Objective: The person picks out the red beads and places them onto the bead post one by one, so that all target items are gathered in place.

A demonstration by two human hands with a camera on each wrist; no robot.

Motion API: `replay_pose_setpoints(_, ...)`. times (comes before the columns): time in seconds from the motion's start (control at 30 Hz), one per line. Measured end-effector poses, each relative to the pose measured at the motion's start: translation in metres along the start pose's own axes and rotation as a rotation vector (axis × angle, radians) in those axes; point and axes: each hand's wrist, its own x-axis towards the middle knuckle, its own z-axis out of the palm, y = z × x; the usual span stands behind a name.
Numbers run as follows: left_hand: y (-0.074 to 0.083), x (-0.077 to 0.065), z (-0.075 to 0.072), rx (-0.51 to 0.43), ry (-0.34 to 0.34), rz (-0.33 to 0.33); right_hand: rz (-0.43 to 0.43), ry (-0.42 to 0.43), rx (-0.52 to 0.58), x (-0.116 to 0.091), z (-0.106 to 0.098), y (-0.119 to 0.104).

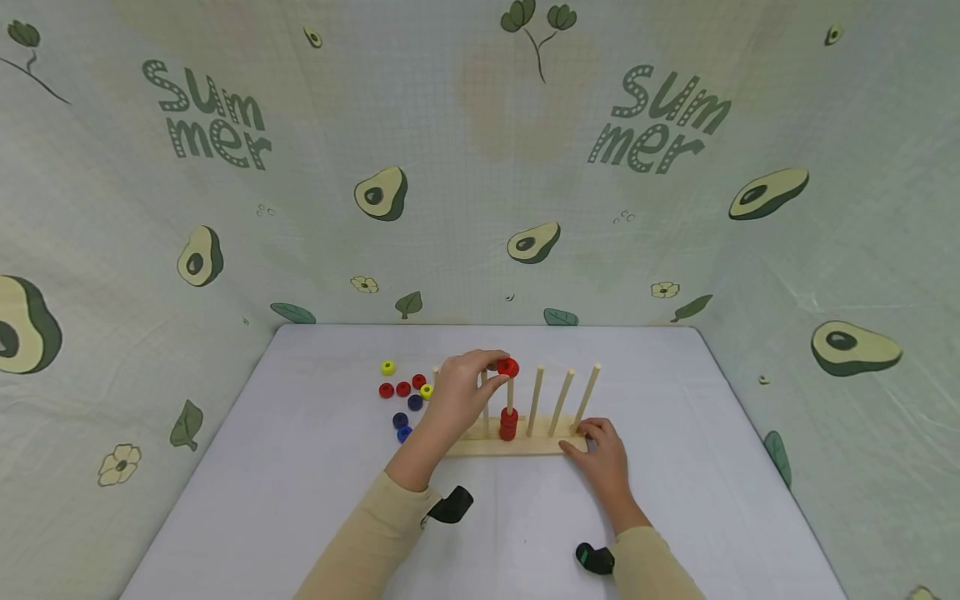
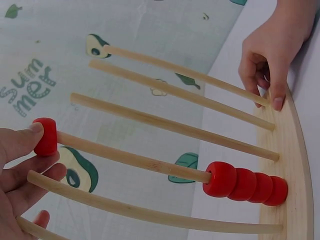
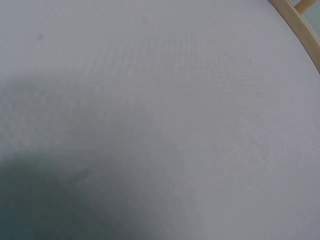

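Observation:
My left hand (image 1: pixel 457 392) pinches a red bead (image 2: pixel 46 137) between thumb and fingers. In the left wrist view the bead sits at the tip of one upright peg (image 2: pixel 130 159). Lower on that same peg, several red beads (image 1: pixel 508 427) are stacked against the base. The peg stand (image 1: pixel 510 448) is pale wood with a row of thin pegs. At its right end my right hand (image 1: pixel 604 457) grips the base, thumb in front and fingers by the last peg. The right wrist view catches only a corner of the stand, not the hand's grip.
Loose beads lie left of the stand: yellow (image 1: pixel 387 367), red (image 1: pixel 386 390) and blue (image 1: pixel 401 421), several in all. My left forearm passes close to the blue ones. A white table (image 1: pixel 300 500) lies underneath, with a printed cloth (image 1: pixel 450 125) behind and at both sides.

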Motion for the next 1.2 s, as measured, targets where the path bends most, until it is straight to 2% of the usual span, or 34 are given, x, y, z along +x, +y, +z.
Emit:
replay_pose_setpoints(0.23, 0.0012, 0.0009, 0.0006, -0.058, -0.031, -0.046, -0.005, 0.007, -0.002, -0.0003, 0.0006, 0.0012)
replay_pose_setpoints(0.6, 0.002, 0.0023, 0.0021, -0.072, -0.029, -0.052, -0.008, -0.001, -0.001, 0.0008, 0.0001, 0.0021)
replay_pose_setpoints(1.1, 0.0034, 0.0018, 0.0062, -0.01, -0.023, -0.072, -0.056, 0.031, 0.0, 0.0008, 0.0011, 0.0019)
replay_pose_setpoints(1.2, 0.0035, 0.0018, 0.0064, 0.004, -0.017, -0.059, -0.05, 0.025, -0.004, 0.0006, 0.0004, 0.0004)
